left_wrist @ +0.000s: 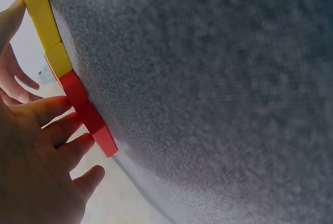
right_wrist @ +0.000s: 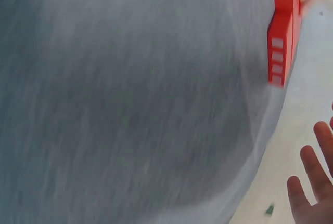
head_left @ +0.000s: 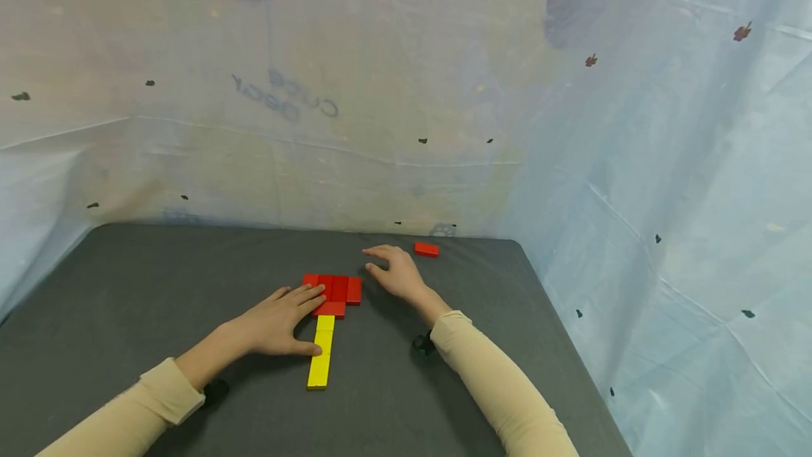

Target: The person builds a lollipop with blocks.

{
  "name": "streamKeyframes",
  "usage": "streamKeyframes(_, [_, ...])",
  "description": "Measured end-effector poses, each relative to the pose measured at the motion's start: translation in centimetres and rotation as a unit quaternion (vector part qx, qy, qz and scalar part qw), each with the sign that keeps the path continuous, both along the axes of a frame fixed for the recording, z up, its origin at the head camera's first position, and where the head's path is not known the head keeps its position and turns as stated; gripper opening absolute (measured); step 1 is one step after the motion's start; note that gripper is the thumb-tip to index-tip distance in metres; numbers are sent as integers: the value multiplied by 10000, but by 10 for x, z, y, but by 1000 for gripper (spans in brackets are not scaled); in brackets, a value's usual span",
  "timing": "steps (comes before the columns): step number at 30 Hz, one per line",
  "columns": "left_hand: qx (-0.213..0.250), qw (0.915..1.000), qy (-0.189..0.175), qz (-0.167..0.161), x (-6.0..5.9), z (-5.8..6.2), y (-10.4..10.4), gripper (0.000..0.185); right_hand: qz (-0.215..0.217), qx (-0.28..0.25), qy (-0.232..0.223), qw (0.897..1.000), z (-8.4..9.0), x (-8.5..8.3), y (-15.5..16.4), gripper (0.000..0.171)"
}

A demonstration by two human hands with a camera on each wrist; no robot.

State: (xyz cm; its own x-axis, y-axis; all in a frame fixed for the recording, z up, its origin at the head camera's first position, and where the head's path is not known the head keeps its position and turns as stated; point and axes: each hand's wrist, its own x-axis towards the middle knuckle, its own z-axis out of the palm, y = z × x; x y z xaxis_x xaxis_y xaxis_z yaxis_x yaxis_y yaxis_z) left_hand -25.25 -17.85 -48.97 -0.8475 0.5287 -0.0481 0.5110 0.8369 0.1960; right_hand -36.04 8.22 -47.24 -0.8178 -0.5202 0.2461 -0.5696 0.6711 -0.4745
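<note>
Several red blocks (head_left: 339, 289) lie flat side by side on the dark grey table, forming a wide patch. A strip of yellow blocks (head_left: 321, 365) runs from that patch toward me. My left hand (head_left: 273, 321) has its fingers spread, fingertips on the red blocks and thumb at the yellow strip's edge. In the left wrist view, those fingertips (left_wrist: 86, 142) press along the sides of red blocks (left_wrist: 74, 89). Just right of the patch, my right hand (head_left: 400, 275) holds nothing, its fingers loosely extended. The right wrist view shows it apart from the red blocks (right_wrist: 279, 47).
A single red block (head_left: 426, 250) lies beyond my right hand, near the table's far edge. Pale printed plastic sheeting (head_left: 355, 90) hangs behind the table (head_left: 158, 288) and along its right side.
</note>
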Motion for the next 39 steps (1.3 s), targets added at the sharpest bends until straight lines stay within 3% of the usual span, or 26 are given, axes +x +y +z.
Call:
streamKeyframes(10, [81, 9999, 91, -71, 3, 2, -1, 102, -676, 6, 187, 9975, -3, -22, 50, 36])
streamKeyframes(24, [79, 9999, 6, -64, -2, -2, -2, 105, -1796, 354, 111, 9830, -18, -49, 99, 34])
streamKeyframes(39, [-15, 10000, -17, -3, 0, -1, 0, 104, -1782, 894, -130, 9798, -21, -60, 116, 33])
